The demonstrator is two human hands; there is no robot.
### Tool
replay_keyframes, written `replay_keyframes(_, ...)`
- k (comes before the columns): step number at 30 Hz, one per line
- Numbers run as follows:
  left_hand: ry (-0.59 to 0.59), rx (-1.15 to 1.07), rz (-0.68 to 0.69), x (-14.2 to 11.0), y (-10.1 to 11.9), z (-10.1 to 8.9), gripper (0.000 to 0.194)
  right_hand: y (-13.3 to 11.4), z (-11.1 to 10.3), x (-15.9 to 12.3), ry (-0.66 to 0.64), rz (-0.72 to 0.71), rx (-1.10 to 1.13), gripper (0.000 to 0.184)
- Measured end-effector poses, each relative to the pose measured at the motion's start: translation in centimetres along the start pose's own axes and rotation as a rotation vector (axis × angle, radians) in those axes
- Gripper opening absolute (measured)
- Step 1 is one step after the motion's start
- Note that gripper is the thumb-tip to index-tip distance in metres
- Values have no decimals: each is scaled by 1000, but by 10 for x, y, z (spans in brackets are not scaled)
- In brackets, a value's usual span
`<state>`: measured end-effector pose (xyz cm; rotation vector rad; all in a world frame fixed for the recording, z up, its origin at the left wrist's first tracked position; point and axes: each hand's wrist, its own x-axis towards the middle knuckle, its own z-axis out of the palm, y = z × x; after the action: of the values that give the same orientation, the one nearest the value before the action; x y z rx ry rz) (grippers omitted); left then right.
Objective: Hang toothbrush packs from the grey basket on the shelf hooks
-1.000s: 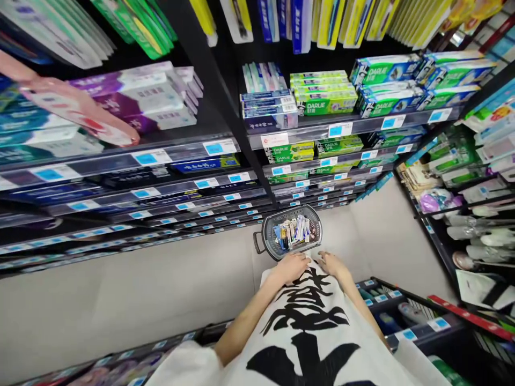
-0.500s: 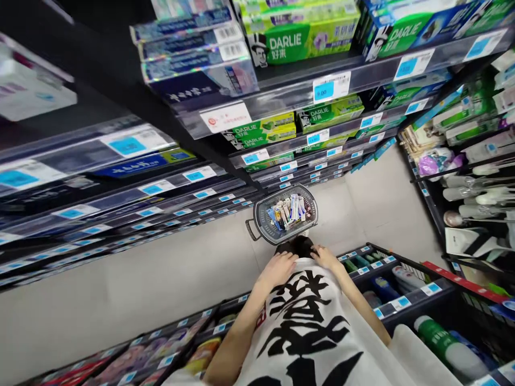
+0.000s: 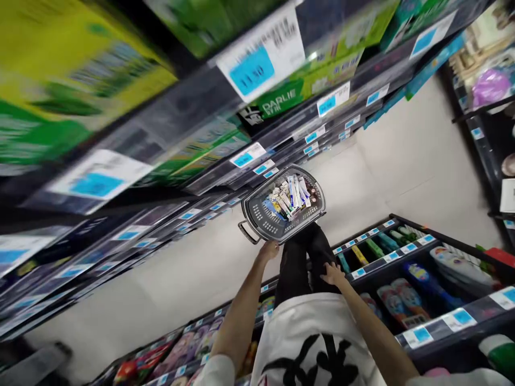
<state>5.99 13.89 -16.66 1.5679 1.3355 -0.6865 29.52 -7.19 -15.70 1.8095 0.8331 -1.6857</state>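
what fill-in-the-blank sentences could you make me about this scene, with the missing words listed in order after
The basket with packets in it stands on the ____.
One green carton bears, in white capital letters, the name ____.
The hand nearer the basket is the ____ one.
The large price labels are white with a patch coloured ____.

Missing words: floor; DARLIE; left; blue

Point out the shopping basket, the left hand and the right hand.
Shopping basket (image 3: 261, 217): head view, on a bare part of its inside.
Left hand (image 3: 269, 249): head view, on the middle of the hand.
Right hand (image 3: 332, 274): head view, on the middle of the hand.
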Motion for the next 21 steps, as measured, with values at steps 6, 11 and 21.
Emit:
replay_keyframes(6,156,-6,-93,145,-40,17,23,-2,41,51,-49,147,23,107)
replay_keyframes(11,234,-20,-83,232,-66,27,30,-19,52,68,125,161,85,100)
replay_keyframes(21,317,-91,-104,323,-91,32,40,-32,27,79,360,52,239,76)
